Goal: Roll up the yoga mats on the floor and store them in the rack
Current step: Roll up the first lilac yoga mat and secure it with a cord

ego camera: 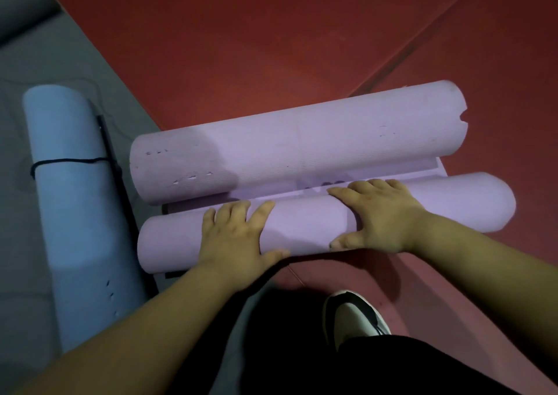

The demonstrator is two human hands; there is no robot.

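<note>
The near purple roll (305,228) is being pressed onto the red floor (271,47) by the left hand (234,237) and right hand (382,213), fingers flat and spread, clasping nothing. The way ahead is being barred by a second purple roll (296,141) just beyond; a cord-tied blue mat (75,201) is lying alongside.

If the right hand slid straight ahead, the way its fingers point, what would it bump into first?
Most likely the far purple roll. The right hand lies on the near purple roll, and only a narrow flat strip of mat separates the two rolls. Depth is unclear.
</note>
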